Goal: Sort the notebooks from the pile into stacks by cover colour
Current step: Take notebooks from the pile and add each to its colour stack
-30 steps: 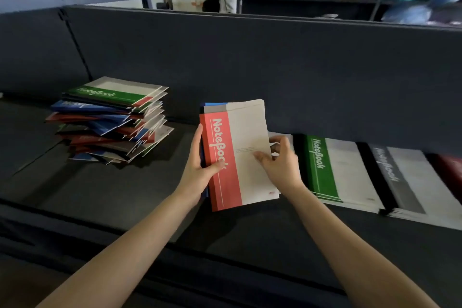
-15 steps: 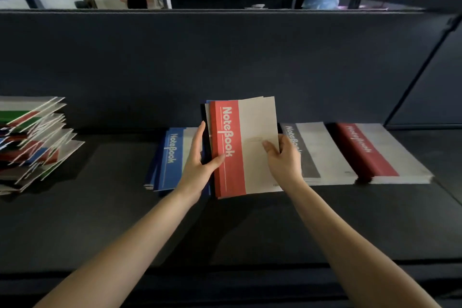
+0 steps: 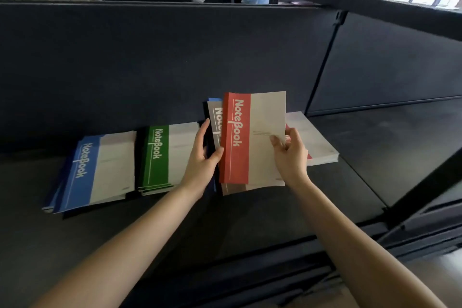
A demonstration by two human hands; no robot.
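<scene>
My right hand (image 3: pixel 290 157) pinches the right edge of a red notebook (image 3: pixel 252 137) and holds it a little to the right of the bundle. My left hand (image 3: pixel 202 160) grips that bundle by its left edge; a grey notebook (image 3: pixel 215 122) shows on top with a blue edge behind it. On the dark table lie a blue stack (image 3: pixel 97 170) at the left and a green stack (image 3: pixel 162 155) beside it. A red stack (image 3: pixel 315 142) lies behind my right hand, mostly hidden. The mixed pile is out of view.
A dark partition wall (image 3: pixel 175 62) runs close behind the stacks. A black frame post (image 3: pixel 322 62) stands at the right, with more table surface (image 3: pixel 375 147) beyond it. The table's front edge (image 3: pixel 250 252) crosses below my arms. Shelves with clutter show above the wall.
The view has swung right; the mixed pile left the frame. My right hand has slid the red notebook rightward off the bundle, uncovering the grey one under it.
</scene>
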